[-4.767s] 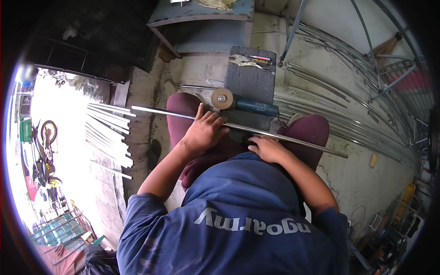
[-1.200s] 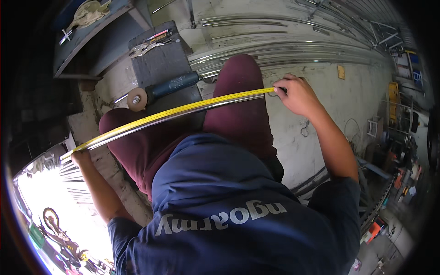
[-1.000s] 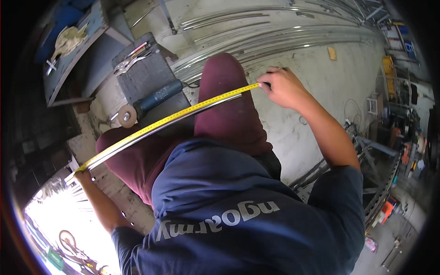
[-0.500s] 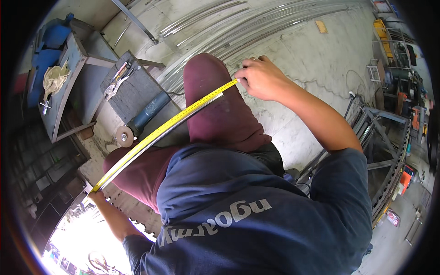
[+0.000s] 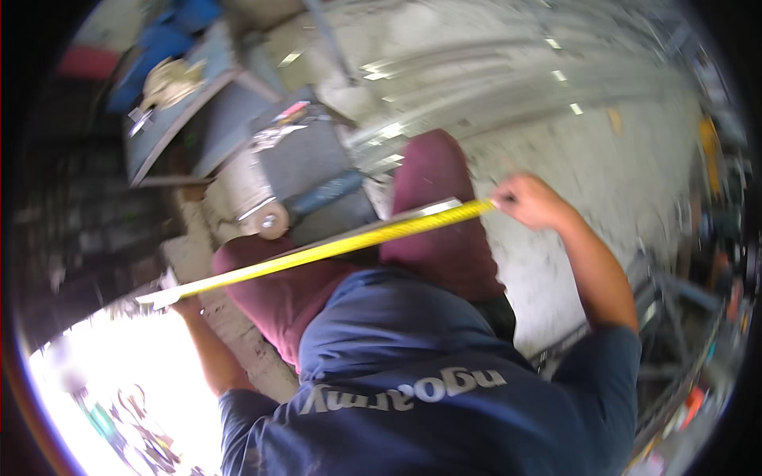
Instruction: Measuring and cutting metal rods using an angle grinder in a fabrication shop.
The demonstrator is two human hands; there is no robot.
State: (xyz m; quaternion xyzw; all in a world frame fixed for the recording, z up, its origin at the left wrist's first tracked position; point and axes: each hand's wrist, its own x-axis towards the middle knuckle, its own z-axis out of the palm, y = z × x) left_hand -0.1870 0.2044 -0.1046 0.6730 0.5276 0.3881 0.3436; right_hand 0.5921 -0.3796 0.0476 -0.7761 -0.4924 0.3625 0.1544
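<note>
Item: yellow measuring tape [image 5: 333, 247], drawn out along a thin metal bar [image 5: 373, 232] that lies across our maroon-trousered thighs [image 5: 429, 214].
Right hand [image 5: 530, 201]: closed, pinching the far-right end of the tape against the bar's end.
Left hand [image 5: 184, 305]: at the near-left end, beside the bright doorway; mostly hidden and blurred, so we cannot tell whether it is closed on the tape or merely pressing it.
Position relative to grip: the tape runs as one diagonal span between our two hands, rising from near left to far right, with the bar directly beneath and touching it for most of its length.
Handling note: we judge the measure reads true only if the tape stays taut and flat on the bar, with no sag between the thighs, and each end is held flush with the bar's end.
Adjacent: angle grinder [image 5: 302, 208] with blue body on the floor just beyond the knees; grey metal box [image 5: 305, 151] behind it; long steel rods [image 5: 476, 63] further off.
</note>
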